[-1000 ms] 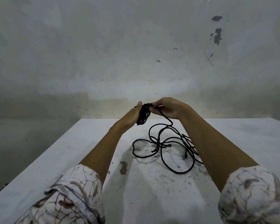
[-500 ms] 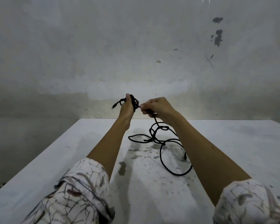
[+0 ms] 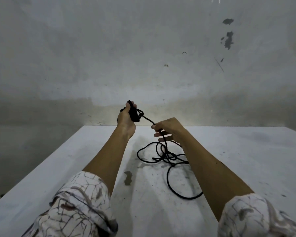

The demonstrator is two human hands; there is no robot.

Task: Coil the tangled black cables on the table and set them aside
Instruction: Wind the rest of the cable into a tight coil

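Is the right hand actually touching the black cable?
Touching. The head view shows the right hand with fingers curled round the black cable, which runs up to the left hand's bundle.

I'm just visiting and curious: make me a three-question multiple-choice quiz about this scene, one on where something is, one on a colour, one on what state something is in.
1. Where is the wound bundle of cable?
A. in the left hand
B. flat on the table
C. on the floor

2. What colour is the cable?
A. white
B. black
C. red

3. What state is the cable on the table in?
A. neatly coiled
B. cut into pieces
C. loose, tangled loops

Answers:
1 A: the left hand grips the bundle above the table.
2 B: the cable is black throughout.
3 C: its loops cross untidily below the right hand, which pinches the strand.
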